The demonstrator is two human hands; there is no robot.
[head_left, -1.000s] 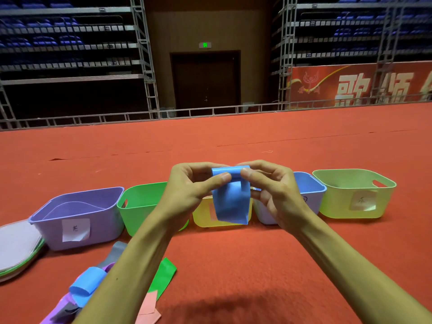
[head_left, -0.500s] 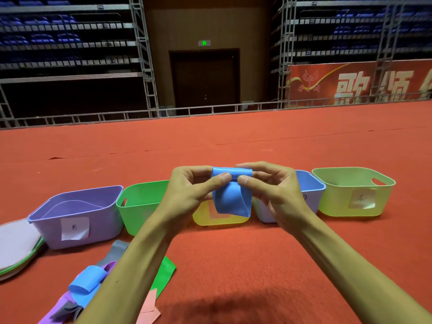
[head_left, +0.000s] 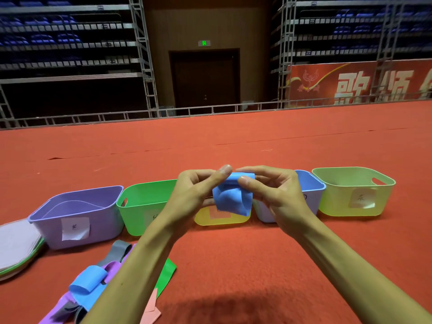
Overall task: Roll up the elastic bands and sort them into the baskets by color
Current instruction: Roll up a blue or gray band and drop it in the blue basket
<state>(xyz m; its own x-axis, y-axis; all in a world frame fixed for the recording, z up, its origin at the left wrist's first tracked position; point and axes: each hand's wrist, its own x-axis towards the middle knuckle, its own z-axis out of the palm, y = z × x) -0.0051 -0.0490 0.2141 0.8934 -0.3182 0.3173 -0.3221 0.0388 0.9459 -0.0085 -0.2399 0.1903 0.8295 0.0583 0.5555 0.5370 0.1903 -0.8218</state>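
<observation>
Head view: left hand and right hand both pinch blue band, partly rolled, held up before yellow basket. Blue basket at 3 o'clock; loose bands at 7 o'clock.

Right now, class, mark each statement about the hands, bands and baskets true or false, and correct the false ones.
1. Both the left hand and the right hand grip the blue band. True.
2. The purple basket stands at the right end of the row. False: it is at the left end; the pale green basket is at the right.
3. Loose bands lie on the carpet by the left forearm. True.
4. The carpet is blue. False: it is red.
</observation>
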